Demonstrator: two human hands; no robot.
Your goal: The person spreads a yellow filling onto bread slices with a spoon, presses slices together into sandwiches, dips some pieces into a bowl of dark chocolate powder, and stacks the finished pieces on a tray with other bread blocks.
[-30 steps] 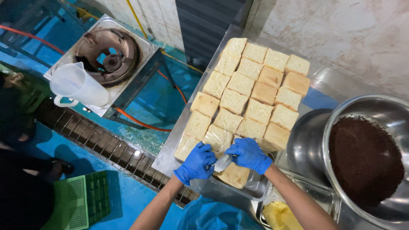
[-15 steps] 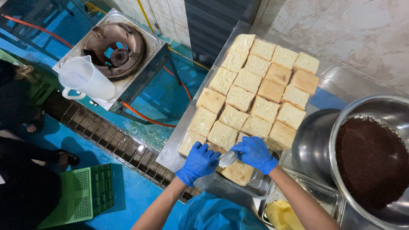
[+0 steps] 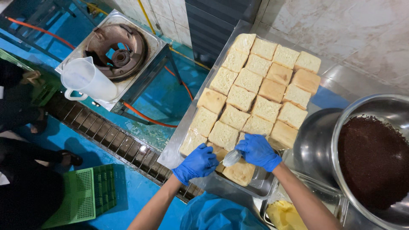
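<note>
Bread slices (image 3: 255,91) lie flat in rows on a metal tray (image 3: 172,155), which stands on the desk at the wall. You can count about twenty slices on it, four across in most rows; the nearest ones are partly hidden under your hands, so the exact count is not sure. Some slices are darker and look toasted or spread, others are pale.

Your left hand (image 3: 197,162), in a blue glove, rests with bent fingers on the near left slice and holds it down. Your right hand (image 3: 258,151), also in a blue glove, is closed around the handle of a small spoon or knife (image 3: 232,158); its shiny end lies on the slice between your two hands.

To your right you see two metal bowls: one big bowl (image 3: 341,127) is full of dark brown crumbs (image 3: 375,164), and a second bowl (image 3: 311,140) stands just beside it, touching the tray corner. Near you there is one flat metal container (image 3: 266,211) with yellow butter (image 3: 283,215), and a blue plastic bag (image 3: 217,213) below your arms.

Down on the blue floor stand one gas burner (image 3: 117,51) on a metal frame with one white plastic jug (image 3: 87,80) on it, and one green crate (image 3: 81,194). A person in dark clothes (image 3: 21,170) is at the left edge.
</note>
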